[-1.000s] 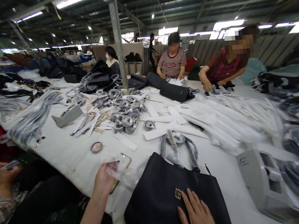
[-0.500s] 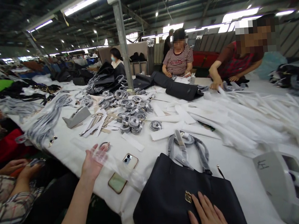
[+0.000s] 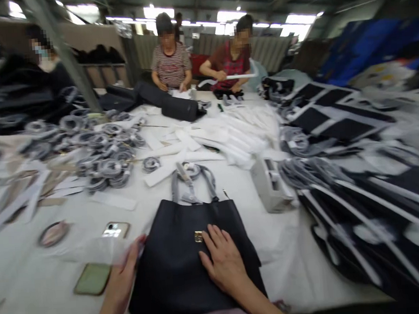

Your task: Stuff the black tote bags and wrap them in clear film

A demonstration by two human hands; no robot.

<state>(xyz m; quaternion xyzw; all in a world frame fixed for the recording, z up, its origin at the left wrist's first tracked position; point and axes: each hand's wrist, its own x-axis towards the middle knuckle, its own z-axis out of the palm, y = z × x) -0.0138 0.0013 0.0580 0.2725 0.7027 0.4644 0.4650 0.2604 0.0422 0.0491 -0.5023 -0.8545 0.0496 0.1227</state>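
Observation:
A black handbag lies in front of me on the white-covered table, with a gold clasp on its front and its wrapped handles pointing away. Flat on the bag's front, beside the clasp, rests my right hand, fingers spread. My left hand is at the bag's left edge, fingers stretched out and slightly blurred. Clear plastic film lies just left of that hand, near two phones, one light-backed and one greenish. Whether the left fingertips touch the film, I cannot tell.
A grey tape dispenser stands right of the bag. Black bag pieces with white strips fill the right side. Coiled wrapped straps and paper strips lie to the left. Two people work across the table.
My view has turned right. My left hand has come from out over the table, under the film, to the bag's left edge. The right hand stays on the bag.

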